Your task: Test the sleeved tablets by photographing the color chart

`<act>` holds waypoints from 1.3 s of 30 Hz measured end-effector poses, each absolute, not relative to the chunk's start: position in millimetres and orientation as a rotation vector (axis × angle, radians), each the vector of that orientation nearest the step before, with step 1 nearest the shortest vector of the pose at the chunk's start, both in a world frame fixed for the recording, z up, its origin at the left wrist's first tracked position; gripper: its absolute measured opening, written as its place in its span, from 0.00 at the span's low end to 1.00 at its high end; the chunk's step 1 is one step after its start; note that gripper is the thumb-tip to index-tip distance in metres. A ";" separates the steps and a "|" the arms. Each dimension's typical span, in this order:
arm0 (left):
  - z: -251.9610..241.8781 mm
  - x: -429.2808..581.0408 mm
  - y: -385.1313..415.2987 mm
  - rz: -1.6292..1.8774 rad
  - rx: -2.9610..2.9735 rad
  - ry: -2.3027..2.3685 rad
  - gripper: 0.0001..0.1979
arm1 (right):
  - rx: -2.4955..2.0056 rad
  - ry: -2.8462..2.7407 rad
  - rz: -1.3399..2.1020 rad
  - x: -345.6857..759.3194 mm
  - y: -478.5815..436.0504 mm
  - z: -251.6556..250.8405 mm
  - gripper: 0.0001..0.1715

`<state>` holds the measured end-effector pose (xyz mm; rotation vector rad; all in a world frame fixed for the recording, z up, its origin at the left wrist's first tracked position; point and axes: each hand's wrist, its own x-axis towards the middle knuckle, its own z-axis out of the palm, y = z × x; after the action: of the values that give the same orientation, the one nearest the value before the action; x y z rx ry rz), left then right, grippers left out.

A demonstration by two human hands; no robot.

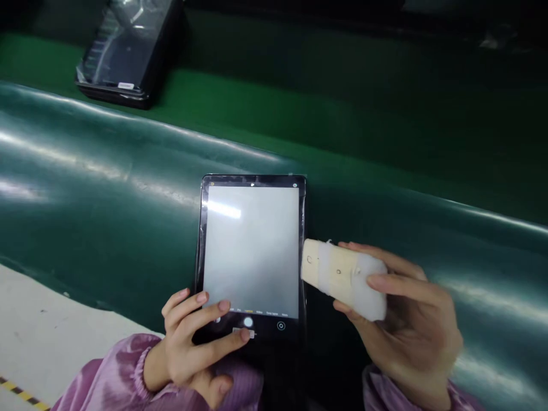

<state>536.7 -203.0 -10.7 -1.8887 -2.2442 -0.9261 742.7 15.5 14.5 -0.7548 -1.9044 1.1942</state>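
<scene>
A black tablet (252,251) lies on the green mat, its lit screen showing a pale grey camera view with a shutter button near the bottom. Over its lower left part, my left hand (192,337) has its fingers spread. One fingertip is at a small white label (243,332) below the screen. Beside the tablet's right edge, my right hand (411,308) grips a cream-coloured block (342,274) with white wrapping around its middle and one end. Small circles are marked on the block. Its bare end is close to the tablet's edge; I cannot tell whether they touch.
A stack of dark tablets in clear film (124,51) stands on the green surface at the far left. The green mat (107,188) bulges along the front edge of the bench. A pale floor (55,331) with a yellow-and-black stripe (21,393) shows at the lower left.
</scene>
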 end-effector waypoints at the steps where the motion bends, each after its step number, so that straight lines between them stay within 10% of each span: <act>1: -11.0 535.3 -201.8 -0.962 -1.916 -2.183 0.29 | -0.766 -1.895 1.198 742.4 14.6 14.0 0.30; 30: -14.5 513.3 -198.6 -0.989 -2.118 -1.670 0.18 | -1.407 -2.061 0.348 778.4 32.5 5.9 0.24; 39: -20.0 500.6 -197.9 -0.992 -2.165 -1.618 0.17 | -1.023 -1.622 1.459 710.7 46.9 11.3 0.26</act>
<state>500.6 -197.9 -20.0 -2.1652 -1.6181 -0.9921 710.7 46.9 11.3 -1.0233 -1.6223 1.4589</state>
